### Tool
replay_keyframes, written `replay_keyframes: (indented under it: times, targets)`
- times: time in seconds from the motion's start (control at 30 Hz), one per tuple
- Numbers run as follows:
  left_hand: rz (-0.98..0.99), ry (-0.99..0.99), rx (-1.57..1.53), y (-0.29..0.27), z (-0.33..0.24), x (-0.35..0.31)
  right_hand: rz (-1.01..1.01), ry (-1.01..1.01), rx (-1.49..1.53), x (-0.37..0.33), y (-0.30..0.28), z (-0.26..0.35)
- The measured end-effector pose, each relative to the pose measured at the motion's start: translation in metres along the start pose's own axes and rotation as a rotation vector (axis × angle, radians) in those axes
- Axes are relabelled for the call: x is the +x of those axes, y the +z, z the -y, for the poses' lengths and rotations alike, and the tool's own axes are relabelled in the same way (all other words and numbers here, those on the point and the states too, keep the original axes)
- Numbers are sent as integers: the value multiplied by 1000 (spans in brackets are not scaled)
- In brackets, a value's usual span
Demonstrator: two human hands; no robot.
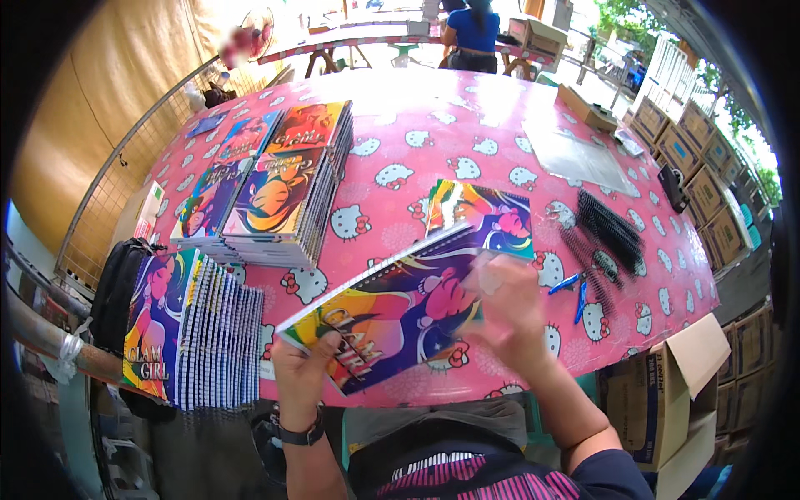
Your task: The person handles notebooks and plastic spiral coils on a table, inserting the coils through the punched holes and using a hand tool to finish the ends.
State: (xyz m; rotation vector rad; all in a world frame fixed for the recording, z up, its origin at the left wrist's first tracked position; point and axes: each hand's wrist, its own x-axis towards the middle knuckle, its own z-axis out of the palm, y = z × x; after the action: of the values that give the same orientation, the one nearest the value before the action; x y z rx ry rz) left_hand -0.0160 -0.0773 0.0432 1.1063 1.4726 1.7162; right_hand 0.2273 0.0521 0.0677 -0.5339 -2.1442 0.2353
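Observation:
My left hand (302, 371) grips the lower left corner of a spiral notebook (404, 304), thumb on its cover of purple, yellow and pink artwork. The notebook is tilted above the table, its wire-bound edge facing away from me. At its right end is my right hand (512, 312), smeared by motion; whether its fingers touch the notebook I cannot tell. Beyond the held one, another notebook (510, 218) lies flat, partly covered by it. To the right are blue-handled pliers (573, 290) and a bundle of black binding coils (612, 229), with loose coils beside it.
Stacked notebooks (279, 200) stand at the left, and a row of upright ones (156, 312) is nearer me. Clear plastic sheets (575, 158) lie at the far right. An open carton (631, 400) stands beside the pink patterned table (392, 208). A person in blue (472, 32) is far off.

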Motion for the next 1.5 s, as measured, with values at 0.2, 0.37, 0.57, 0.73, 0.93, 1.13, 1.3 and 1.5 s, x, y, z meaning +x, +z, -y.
replay_keyframes:
  times: [0.2, 0.37, 0.57, 0.73, 0.93, 1.13, 1.3, 1.5]
  targets:
    - [212, 536, -72, 13, -29, 37, 32, 492, 822, -22, 3, -51]
    - [356, 403, 66, 11, -34, 43, 88, 368, 585, -32, 19, -62]
    - [203, 422, 101, 12, -27, 25, 234, 377, 604, -43, 7, -56]
    - [-73, 267, 95, 20, 4, 20, 531, 400, 277, -73, 31, -62]
    - [-147, 254, -254, 7, 50, 25, 265, 377, 59, -65, -24, -105]
    - [-151, 173, -191, 40, 62, 38, 36, 903, -882, -126, -131, -260]
    - [-256, 259, -233, 23, 46, 42, -102, 664, -679, -118, -127, -259]
    - [-172, 111, -190, 22, 36, 42, -90, 731, -481, -77, -148, -212]
